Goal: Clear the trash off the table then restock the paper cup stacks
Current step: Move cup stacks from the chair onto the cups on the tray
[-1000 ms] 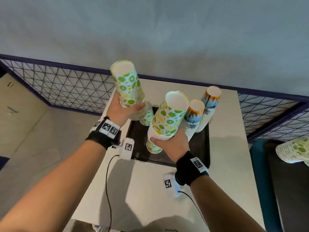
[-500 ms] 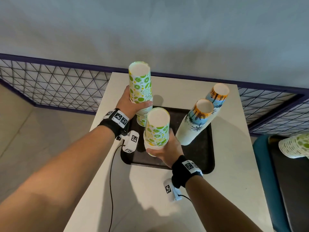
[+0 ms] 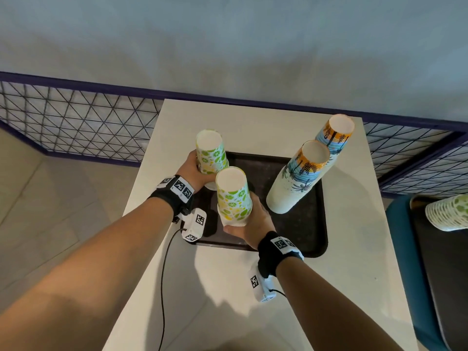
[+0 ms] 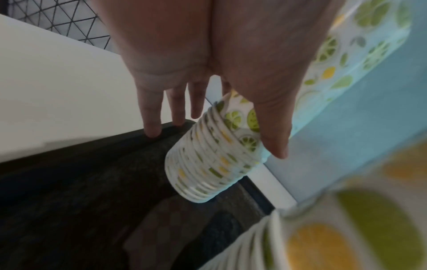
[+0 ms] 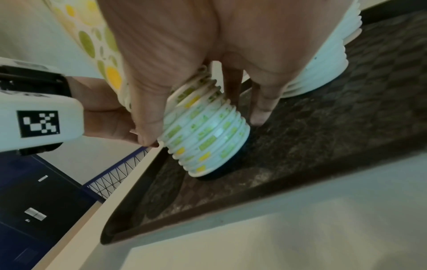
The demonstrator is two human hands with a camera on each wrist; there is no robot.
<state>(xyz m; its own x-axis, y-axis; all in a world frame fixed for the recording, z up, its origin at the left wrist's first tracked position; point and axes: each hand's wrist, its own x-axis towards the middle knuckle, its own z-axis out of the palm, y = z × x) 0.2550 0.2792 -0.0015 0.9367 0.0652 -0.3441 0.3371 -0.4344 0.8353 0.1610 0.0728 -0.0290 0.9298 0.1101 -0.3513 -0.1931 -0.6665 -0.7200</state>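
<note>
Each hand's grip wraps 1 ribbed citrus-print paper cup stack [image 3: 212, 158] [image 3: 234, 196] on the textured black tray [image 3: 304, 234].

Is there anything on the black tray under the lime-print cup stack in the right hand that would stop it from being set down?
Nothing visible. The right hand holds the lime-print paper cup stack with its base at the black tray; the tray's surface there is bare. The left hand's lime-print stack and the palm-print stacks stand aside.
</note>
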